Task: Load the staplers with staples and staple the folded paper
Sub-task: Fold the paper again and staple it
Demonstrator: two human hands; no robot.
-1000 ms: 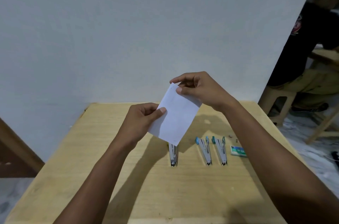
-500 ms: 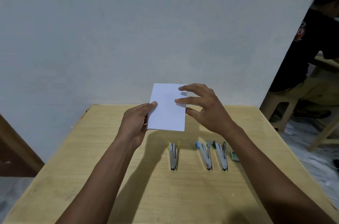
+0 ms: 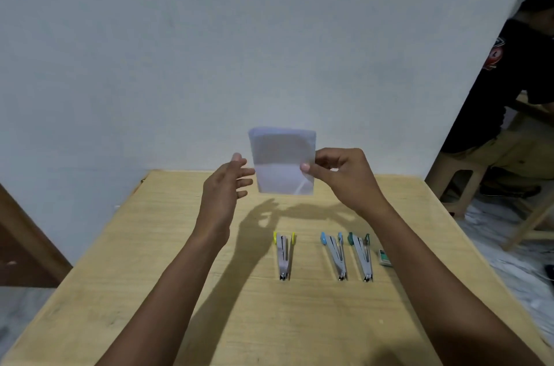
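A folded white paper [image 3: 283,160] hangs upright in the air above the far part of the wooden table [image 3: 150,290]. My right hand [image 3: 341,176] pinches its right edge between thumb and fingers. My left hand [image 3: 224,188] is just left of the paper with its fingers spread, apart from the sheet. Three metal staplers lie in a row on the table: a yellow-tipped stapler [image 3: 283,254], a blue-tipped stapler [image 3: 335,254] and a green-tipped stapler [image 3: 361,256]. A small green staple box [image 3: 384,257] lies right of them, partly hidden by my right forearm.
A white wall stands right behind the table. At the right a person in a black shirt [image 3: 515,74] sits on a plastic stool [image 3: 458,182] beside another wooden table. A brown wooden piece [image 3: 27,242] leans at the left.
The paper went from tilted to upright and rose. My left hand let go of its left edge and opened; my right hand closed on the right edge.
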